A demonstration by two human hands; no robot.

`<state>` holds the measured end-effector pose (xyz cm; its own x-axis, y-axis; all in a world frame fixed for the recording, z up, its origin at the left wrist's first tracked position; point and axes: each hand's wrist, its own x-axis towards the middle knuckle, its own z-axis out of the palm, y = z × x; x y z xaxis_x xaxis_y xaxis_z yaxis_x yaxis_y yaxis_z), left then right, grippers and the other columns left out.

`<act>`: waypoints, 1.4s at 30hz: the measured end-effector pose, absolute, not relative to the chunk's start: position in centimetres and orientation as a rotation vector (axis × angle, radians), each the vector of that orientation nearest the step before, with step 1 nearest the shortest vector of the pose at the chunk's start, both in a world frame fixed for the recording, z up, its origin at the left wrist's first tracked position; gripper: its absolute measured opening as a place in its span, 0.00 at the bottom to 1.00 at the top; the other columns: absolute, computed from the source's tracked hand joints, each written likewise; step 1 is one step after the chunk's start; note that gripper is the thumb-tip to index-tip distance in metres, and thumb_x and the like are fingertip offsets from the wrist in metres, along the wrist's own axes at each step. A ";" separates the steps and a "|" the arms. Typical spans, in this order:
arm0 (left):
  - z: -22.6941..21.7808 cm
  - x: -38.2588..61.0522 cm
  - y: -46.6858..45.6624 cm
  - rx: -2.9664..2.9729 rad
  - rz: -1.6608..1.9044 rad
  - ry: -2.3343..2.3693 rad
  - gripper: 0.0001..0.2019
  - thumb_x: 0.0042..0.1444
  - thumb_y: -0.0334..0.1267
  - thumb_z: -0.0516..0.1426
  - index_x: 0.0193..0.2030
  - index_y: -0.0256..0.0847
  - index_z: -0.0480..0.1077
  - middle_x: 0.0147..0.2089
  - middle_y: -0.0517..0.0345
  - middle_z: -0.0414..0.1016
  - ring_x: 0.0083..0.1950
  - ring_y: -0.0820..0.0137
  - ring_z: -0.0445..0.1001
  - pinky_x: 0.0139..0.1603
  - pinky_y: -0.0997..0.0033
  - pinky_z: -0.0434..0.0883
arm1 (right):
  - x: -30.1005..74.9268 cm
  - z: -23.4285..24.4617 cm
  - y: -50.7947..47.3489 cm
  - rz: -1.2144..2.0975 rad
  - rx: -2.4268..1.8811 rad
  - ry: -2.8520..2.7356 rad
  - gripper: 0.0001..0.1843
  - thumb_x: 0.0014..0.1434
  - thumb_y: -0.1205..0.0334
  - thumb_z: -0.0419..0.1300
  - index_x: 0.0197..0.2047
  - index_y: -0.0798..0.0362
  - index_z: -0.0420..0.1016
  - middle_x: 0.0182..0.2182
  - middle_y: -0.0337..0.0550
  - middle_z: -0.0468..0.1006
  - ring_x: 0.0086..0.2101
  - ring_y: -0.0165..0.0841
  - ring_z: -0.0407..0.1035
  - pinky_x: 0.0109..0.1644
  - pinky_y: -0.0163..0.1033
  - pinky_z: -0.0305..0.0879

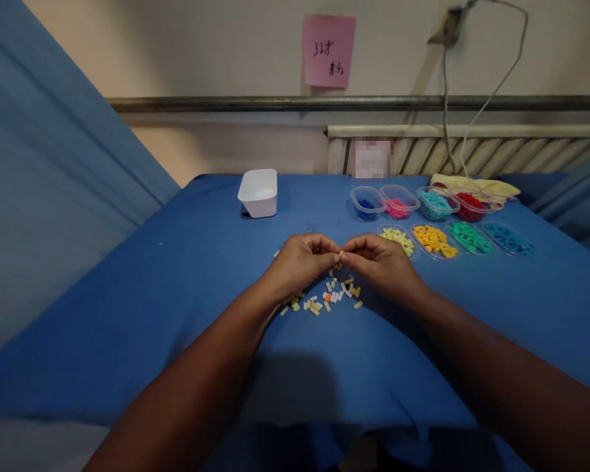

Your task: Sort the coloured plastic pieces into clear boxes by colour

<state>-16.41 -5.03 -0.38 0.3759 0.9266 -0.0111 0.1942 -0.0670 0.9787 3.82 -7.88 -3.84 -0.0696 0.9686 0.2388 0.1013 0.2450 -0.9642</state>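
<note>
My left hand (302,262) and my right hand (381,262) meet fingertip to fingertip over the middle of the blue-covered table. Between the pinched thumbs and forefingers is a small yellowish toy brick (341,254), mostly covered by the fingers. I cannot tell whether it is one brick or more joined together. Just below the hands lies a loose scatter of small white bricks (335,297), tan bricks (358,305), pale yellow bricks (295,305) and an orange brick (328,297). Part of the scatter is hidden behind my left hand and wrist.
A white bin (258,193) stands at the back left. Clear tubs at the right hold bricks: dark blue (366,208), pink (397,208), turquoise, red (469,206), pale yellow, orange-yellow (433,240), green (470,236) and teal. A yellow cloth (491,187) lies behind them, near hanging cables.
</note>
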 end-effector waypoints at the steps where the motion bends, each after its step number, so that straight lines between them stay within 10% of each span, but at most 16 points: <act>1: -0.3 -16.4 -5.1 1.542 0.822 1.039 0.07 0.56 0.38 0.70 0.38 0.38 0.83 0.33 0.56 0.83 0.33 0.73 0.77 0.36 0.73 0.71 | 3.9 -3.6 -7.9 1.055 -1.065 -1.416 0.16 0.58 0.47 0.77 0.40 0.49 0.84 0.34 0.44 0.88 0.33 0.38 0.82 0.38 0.43 0.78; 10: -0.7 -16.0 -5.4 1.584 0.751 0.975 0.05 0.59 0.35 0.66 0.41 0.38 0.80 0.36 0.53 0.84 0.36 0.70 0.81 0.38 0.71 0.74 | 4.5 -2.5 -7.8 1.086 -1.115 -1.517 0.16 0.55 0.47 0.75 0.36 0.50 0.80 0.30 0.42 0.85 0.29 0.34 0.78 0.32 0.38 0.74; 21: 2.2 -20.6 -3.3 1.929 0.833 1.378 0.13 0.62 0.41 0.64 0.50 0.39 0.82 0.42 0.51 0.84 0.39 0.66 0.79 0.40 0.68 0.72 | 15.9 -3.1 -4.5 -0.111 -1.805 -1.849 0.08 0.59 0.63 0.63 0.38 0.51 0.85 0.36 0.52 0.87 0.34 0.45 0.78 0.41 0.48 0.70; 27: 3.4 -23.9 -3.2 2.134 0.236 1.350 0.08 0.57 0.39 0.63 0.41 0.43 0.84 0.38 0.57 0.85 0.37 0.66 0.79 0.38 0.69 0.68 | 16.2 -4.1 -4.4 -0.082 -1.882 -1.979 0.14 0.64 0.61 0.63 0.47 0.52 0.90 0.41 0.56 0.89 0.37 0.49 0.80 0.42 0.49 0.69; 42: 3.4 -22.5 -4.6 2.255 -0.017 1.342 0.20 0.53 0.35 0.64 0.53 0.49 0.87 0.41 0.55 0.87 0.33 0.65 0.76 0.33 0.68 0.61 | 7.2 -4.1 -7.3 0.151 -1.266 -2.229 0.11 0.71 0.59 0.61 0.46 0.47 0.87 0.41 0.47 0.88 0.42 0.45 0.81 0.47 0.48 0.74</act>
